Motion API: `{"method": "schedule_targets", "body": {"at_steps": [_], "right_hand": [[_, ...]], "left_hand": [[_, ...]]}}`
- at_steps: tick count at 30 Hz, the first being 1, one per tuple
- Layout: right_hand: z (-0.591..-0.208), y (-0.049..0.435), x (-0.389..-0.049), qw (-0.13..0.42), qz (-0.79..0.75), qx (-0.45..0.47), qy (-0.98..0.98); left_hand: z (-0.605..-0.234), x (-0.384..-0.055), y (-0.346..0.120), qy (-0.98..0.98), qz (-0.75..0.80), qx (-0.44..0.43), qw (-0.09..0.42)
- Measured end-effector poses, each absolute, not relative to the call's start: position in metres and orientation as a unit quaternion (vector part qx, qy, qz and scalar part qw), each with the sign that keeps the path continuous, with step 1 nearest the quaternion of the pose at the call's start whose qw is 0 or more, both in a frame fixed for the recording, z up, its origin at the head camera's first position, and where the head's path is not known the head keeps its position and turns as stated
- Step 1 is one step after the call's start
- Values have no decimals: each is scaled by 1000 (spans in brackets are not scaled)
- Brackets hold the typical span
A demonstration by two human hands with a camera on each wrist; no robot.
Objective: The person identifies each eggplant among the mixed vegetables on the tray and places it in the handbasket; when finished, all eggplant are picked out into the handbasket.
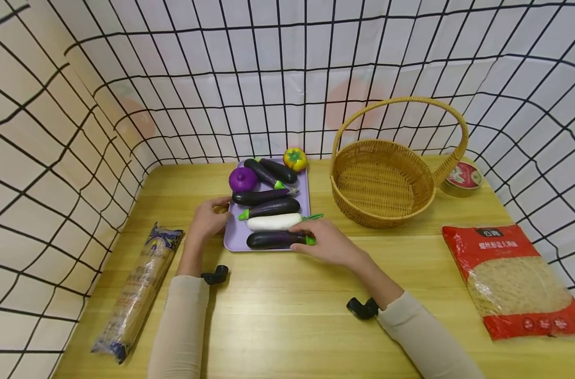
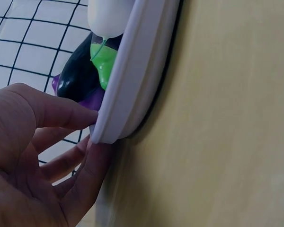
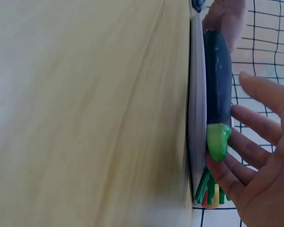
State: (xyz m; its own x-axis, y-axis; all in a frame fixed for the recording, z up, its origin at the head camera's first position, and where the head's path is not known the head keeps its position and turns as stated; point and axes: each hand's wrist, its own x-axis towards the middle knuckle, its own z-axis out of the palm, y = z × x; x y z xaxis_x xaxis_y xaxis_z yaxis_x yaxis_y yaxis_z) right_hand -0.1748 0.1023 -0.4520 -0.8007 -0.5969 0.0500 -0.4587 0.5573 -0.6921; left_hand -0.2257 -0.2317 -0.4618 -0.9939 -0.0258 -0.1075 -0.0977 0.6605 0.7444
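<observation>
A lilac tray (image 1: 236, 238) carries toy vegetables. At its left rim my left hand (image 1: 209, 218) pinches the edge, thumb (image 2: 68, 111) above and fingers below in the left wrist view. Over the tray's front right corner, my right hand (image 1: 330, 242) spans the green-capped end of the nearest eggplant (image 1: 270, 240). Its fingers are loosely spread beside that eggplant in the right wrist view, the thumb (image 3: 262, 90) apart from it. Behind lie a white radish (image 1: 274, 222) with green stalks, several more dark eggplants (image 1: 274, 207), and a round purple onion (image 1: 243, 179).
A yellow-and-green round vegetable (image 1: 294, 159) sits at the tray's back right corner. To the right stand a wicker basket (image 1: 382, 210) with a tall handle and a round tin (image 1: 462, 179). A red pasta bag (image 1: 519, 279) lies at right, a noodle packet (image 1: 140, 292) at left. Black wire grid (image 1: 278, 79) surrounds the table.
</observation>
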Motion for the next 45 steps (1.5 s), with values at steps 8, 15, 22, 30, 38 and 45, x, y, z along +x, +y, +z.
{"method": "schedule_targets", "body": {"at_steps": [8,15,22,30,38,45], "right_hand": [[-456,94,-174,101,-329,-306,888],[-453,97,-172,101,-333,-299,888],[-435,111,-172,85,-334,-285,894],[-410,150,-175,45,-343,-250,904],[-394,202,-190,24,-351,-196,915],[-387,249,-221,14,-321,-139,937]], "left_hand": [[-466,-223,-231,898,432,-57,54],[-468,-225,-230,897,437,-51,43],[-469,-228,-230,890,448,-72,56],[-469,-230,-230,887,450,-78,65],[-472,-229,-231,890,445,-78,64],[-471,-229,-231,888,450,-74,58]]}}
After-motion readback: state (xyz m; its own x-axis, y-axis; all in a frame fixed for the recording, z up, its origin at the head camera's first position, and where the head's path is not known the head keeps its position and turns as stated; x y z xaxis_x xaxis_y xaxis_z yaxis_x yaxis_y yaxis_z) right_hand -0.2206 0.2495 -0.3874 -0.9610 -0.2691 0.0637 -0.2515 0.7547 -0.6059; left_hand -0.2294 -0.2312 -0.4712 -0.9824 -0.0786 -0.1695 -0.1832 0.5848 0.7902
